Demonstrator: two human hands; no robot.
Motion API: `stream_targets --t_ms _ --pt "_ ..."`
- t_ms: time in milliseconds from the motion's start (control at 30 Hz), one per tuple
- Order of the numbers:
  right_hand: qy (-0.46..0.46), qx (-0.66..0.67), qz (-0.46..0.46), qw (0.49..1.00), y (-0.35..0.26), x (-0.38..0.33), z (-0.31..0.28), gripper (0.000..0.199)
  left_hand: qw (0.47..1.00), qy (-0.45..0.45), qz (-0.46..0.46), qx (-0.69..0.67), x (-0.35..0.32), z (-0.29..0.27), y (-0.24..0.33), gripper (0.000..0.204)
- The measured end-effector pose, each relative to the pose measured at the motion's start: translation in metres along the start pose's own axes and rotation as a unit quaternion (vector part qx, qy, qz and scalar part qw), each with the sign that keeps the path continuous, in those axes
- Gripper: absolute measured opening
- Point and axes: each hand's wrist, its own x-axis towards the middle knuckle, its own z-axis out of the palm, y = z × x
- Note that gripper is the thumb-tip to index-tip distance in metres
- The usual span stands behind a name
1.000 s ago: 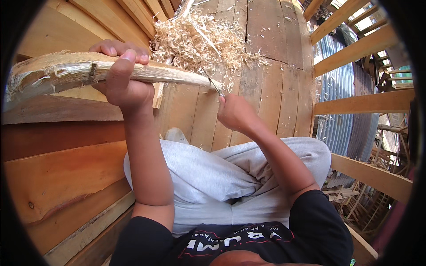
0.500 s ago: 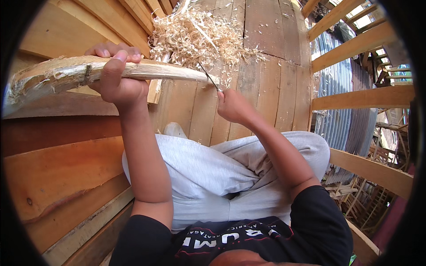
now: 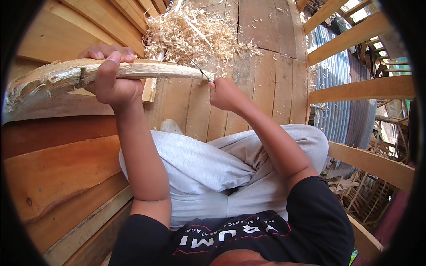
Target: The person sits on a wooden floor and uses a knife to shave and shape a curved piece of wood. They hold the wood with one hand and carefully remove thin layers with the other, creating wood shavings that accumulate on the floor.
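Observation:
A long, pale, curved piece of wood (image 3: 159,71) reaches from the left rim to the middle of the view, tapering toward its right end. Its thick left part is rough and fibrous, with a dark mark around it. My left hand (image 3: 113,75) is wrapped round it a little right of that mark. At the tapered end, my right hand (image 3: 226,94) is closed on a knife (image 3: 199,69). The thin dark blade crosses the wood close to its tip and points up and left. My fingers hide the knife's handle.
A heap of curled wood shavings (image 3: 191,35) lies on the plank floor (image 3: 262,84) beyond the wood. Stacked boards (image 3: 66,164) line the left side. Wooden rails (image 3: 361,90) stand at the right, with corrugated metal sheets (image 3: 330,80) beyond. My crossed legs (image 3: 199,164) are below my hands.
My right hand and the knife have moved slightly left and up along the wood's tip. My left hand keeps its grip, and the whole view has shifted a little.

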Motion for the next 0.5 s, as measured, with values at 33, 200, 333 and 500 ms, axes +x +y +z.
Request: stream_targets --t_ms 33,200,333,500 --pt "-0.006 -0.006 -0.001 1.000 -0.003 0.008 -0.002 0.035 1.000 0.002 0.000 0.014 0.001 0.000 0.000 0.022" --pt "-0.001 -0.013 0.001 1.000 -0.009 0.007 -0.003 0.032 1.000 -0.027 0.008 0.012 -0.007 -0.005 0.003 0.023" --pt "-0.014 -0.023 0.025 0.999 -0.002 -0.025 -0.006 0.032 0.999 -0.035 0.009 -0.002 -0.008 0.002 0.005 0.028" --pt "-0.002 -0.033 -0.003 0.999 -0.001 0.007 0.001 0.033 1.000 -0.011 -0.004 0.022 -0.003 0.003 0.003 0.024"
